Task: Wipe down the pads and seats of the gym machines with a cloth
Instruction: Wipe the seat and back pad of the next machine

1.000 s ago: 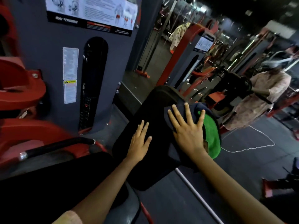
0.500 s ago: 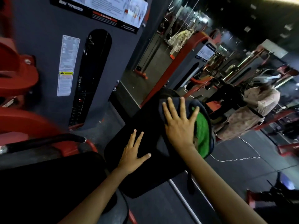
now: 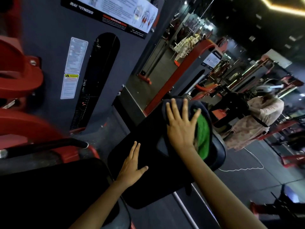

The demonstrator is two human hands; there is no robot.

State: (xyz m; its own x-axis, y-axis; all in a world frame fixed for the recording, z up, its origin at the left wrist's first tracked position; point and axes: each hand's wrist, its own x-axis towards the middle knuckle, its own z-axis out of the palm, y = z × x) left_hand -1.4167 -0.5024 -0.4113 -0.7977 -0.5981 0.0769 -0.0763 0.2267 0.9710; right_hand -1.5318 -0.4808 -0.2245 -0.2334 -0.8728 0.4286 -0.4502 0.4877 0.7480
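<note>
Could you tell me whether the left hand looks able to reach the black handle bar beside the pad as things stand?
Probably yes. The left hand rests flat on the black pad, holding nothing, and the handle bar lies to its left with nothing between them.
</note>
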